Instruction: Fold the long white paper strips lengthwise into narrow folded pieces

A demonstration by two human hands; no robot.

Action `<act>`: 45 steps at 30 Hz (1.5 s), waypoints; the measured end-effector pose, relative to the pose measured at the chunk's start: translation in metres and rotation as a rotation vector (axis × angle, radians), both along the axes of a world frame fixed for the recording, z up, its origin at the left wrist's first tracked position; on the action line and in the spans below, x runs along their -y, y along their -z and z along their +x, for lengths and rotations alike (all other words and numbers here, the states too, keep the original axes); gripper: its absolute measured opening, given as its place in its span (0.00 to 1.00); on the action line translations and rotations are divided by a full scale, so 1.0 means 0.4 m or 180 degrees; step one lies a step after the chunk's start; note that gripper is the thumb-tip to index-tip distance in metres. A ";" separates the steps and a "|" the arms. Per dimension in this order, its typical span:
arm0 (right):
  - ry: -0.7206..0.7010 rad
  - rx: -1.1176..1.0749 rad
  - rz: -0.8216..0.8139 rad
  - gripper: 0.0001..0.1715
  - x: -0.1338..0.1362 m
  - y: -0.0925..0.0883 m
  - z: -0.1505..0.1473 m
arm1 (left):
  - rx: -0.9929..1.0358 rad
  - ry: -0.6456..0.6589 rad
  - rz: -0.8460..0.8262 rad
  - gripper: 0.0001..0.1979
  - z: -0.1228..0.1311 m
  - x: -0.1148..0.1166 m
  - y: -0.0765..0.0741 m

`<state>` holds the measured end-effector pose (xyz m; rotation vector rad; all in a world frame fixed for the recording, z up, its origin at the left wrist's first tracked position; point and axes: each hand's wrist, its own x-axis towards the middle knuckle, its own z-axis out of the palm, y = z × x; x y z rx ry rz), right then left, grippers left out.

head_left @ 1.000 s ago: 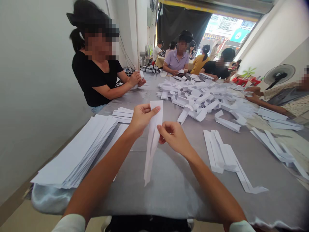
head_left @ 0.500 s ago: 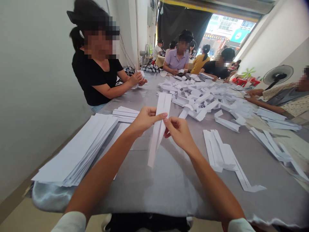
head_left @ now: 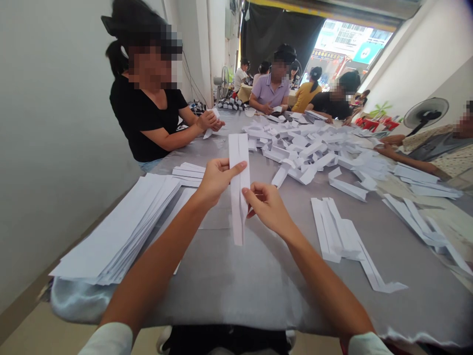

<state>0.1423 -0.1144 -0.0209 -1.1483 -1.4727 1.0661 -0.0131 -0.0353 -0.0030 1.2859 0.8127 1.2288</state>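
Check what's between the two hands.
In the head view, a long folded white paper strip stands upright between the left hand and the right hand, held by both, its lower end reaching below them.

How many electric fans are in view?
2: a round black electric fan by the right wall, and a round grey electric fan at the far end of the left wall. More may be hidden.

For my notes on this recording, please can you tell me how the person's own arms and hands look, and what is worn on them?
The left arm and right arm are bare down to the white left sleeve and right sleeve at the bottom of the view. The left hand and right hand wear no gloves, and no watch or ring shows.
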 end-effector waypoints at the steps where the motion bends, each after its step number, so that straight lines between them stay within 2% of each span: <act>1: -0.0014 0.0002 -0.0054 0.27 0.005 -0.007 0.000 | 0.0065 -0.0106 0.0014 0.23 0.000 -0.004 0.003; 6: -0.0031 0.0423 -0.0115 0.24 0.036 -0.038 0.007 | 0.0100 -0.0817 0.0298 0.20 0.001 -0.016 0.004; 9: 0.0080 0.0727 -0.0102 0.21 0.043 -0.037 0.013 | -0.0093 -0.1061 0.0433 0.17 0.001 -0.016 -0.001; 17: 0.0410 0.1521 0.0445 0.12 0.031 -0.013 0.016 | -0.0344 -0.1171 0.0521 0.15 0.000 -0.018 0.001; 21: 0.0376 0.1729 0.0606 0.11 0.028 -0.009 0.027 | -0.0313 -0.1155 0.0585 0.14 0.001 -0.018 0.001; 24: 0.0278 0.1742 0.0502 0.11 0.028 -0.009 0.040 | -0.0274 -0.1214 0.0558 0.14 -0.007 -0.025 0.000; 28: 0.0072 0.1470 0.0109 0.14 0.032 -0.017 0.053 | 0.0078 -0.1295 0.0403 0.12 -0.025 -0.050 0.001; 33: 0.0061 0.1301 -0.0078 0.16 0.043 -0.058 0.069 | 0.0477 -0.1395 0.0184 0.15 -0.046 -0.083 0.011; 36: -0.0150 0.0809 -0.0038 0.27 0.048 -0.090 0.089 | 0.0527 -0.1226 0.0202 0.20 -0.050 -0.084 0.013; 38: -0.0221 0.0343 0.0040 0.30 0.045 -0.101 0.099 | 0.0498 -0.0968 0.0202 0.24 -0.047 -0.076 0.011; 41: 0.0143 0.0038 0.0232 0.29 0.032 -0.094 0.096 | 0.0401 -0.0478 0.0185 0.26 -0.035 -0.053 0.004; 45: 0.0572 0.0193 0.0436 0.27 0.015 -0.061 0.065 | 0.0133 0.0106 0.0275 0.25 -0.007 -0.016 -0.001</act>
